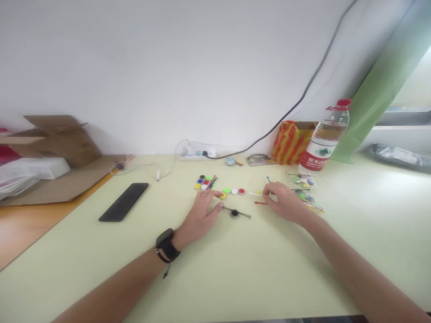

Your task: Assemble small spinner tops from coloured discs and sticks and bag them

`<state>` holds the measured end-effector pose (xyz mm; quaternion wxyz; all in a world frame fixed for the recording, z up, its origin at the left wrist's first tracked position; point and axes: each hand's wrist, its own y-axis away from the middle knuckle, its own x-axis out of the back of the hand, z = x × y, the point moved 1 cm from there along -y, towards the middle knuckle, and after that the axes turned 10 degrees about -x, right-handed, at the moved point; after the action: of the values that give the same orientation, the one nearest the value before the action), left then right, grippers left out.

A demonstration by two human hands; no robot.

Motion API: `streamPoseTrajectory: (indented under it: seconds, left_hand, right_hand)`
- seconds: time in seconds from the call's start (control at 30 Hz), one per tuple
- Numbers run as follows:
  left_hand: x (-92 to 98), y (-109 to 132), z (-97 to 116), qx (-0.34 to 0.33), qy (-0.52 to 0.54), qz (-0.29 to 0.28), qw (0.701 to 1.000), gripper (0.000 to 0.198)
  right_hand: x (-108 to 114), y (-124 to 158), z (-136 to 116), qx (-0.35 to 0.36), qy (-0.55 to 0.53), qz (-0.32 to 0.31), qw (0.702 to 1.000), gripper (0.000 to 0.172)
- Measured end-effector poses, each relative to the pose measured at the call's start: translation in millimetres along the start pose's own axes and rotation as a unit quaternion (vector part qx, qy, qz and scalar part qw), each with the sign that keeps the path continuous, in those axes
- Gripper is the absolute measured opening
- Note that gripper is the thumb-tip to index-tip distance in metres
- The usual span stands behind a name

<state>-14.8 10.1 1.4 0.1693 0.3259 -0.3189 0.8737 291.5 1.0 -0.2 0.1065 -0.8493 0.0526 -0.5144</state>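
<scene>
Just left of centre, the left hand (202, 213) lay open and empty, thumb tip at the end of the black disc's rod (235, 213). Right of centre, the right hand (285, 202) curled its fingertips at a pale stick (255, 194); whether it gripped it, I could not tell.

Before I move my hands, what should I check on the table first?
1. Left hand rests beside the black wheel on its rod: ok.
2. Right hand has its fingertips pinched; whether they hold anything: cannot tell.
3. Red stick lies flat by the right hand: ok.
4. Green, white and red discs sit in a row between the hands: ok.
5. Water bottle stands upright, lid on: ok.
6. Phone lies apart from both hands: ok.
</scene>
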Motion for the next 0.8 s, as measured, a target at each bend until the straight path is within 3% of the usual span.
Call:
streamPoseTrajectory:
  seconds: [0.5,0.8]
  left_hand:
    - [1.0,0,2,0.008,0.002,-0.007,1.000,0.022]
    - [0.4,1,1,0.004,-0.002,-0.016,1.000,0.022]
  right_hand:
    - [5,-6,-1,0.047,-0.093,0.053,0.993,0.010]
    - [9,-10,2,-0.079,-0.228,0.080,0.967,0.021]
